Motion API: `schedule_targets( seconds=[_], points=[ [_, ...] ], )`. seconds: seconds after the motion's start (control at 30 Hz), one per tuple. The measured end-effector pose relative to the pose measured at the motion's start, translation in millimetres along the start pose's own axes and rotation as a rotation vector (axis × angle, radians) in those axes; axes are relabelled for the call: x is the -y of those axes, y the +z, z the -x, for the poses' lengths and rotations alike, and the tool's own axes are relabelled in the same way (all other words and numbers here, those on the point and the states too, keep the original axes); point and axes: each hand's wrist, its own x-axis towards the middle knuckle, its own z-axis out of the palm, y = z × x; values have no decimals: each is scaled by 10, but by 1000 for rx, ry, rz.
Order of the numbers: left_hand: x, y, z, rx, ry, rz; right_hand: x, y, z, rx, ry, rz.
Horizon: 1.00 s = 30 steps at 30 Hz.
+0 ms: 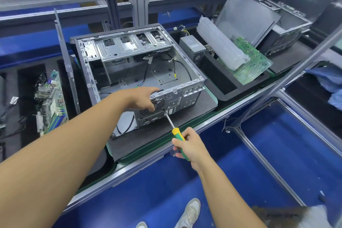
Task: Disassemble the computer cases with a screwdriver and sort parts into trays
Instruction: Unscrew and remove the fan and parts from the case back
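Observation:
An opened grey computer case point(129, 65) lies on its side on a dark mat, its rear panel facing me, loose cables inside. My left hand point(143, 99) grips the top edge of the rear panel over the round fan grille. My right hand point(188, 146) holds a yellow-and-green screwdriver point(176, 135). The screwdriver's tip touches the rear panel just right of the grille.
A black tray point(227, 89) to the right holds a green motherboard point(253, 63), a power supply point(192, 46) and a plastic-wrapped piece. Another case point(285, 29) stands behind it. A left tray holds a circuit board point(51, 102). A side panel point(66, 61) leans beside the case.

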Motion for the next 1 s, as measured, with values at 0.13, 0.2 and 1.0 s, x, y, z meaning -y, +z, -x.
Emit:
schedule_targets(
  seconds=[0.13,0.2,1.0],
  points=[
    [18,4,-12,-3,6,-4,105,-24,80,124,63,-94],
    [27,10,-16,-9,10,-3,200,-62,94,263,209,-257],
    [67,18,-34,-4,26,-7,161,-27,46,-31,-78,101]
  ],
)
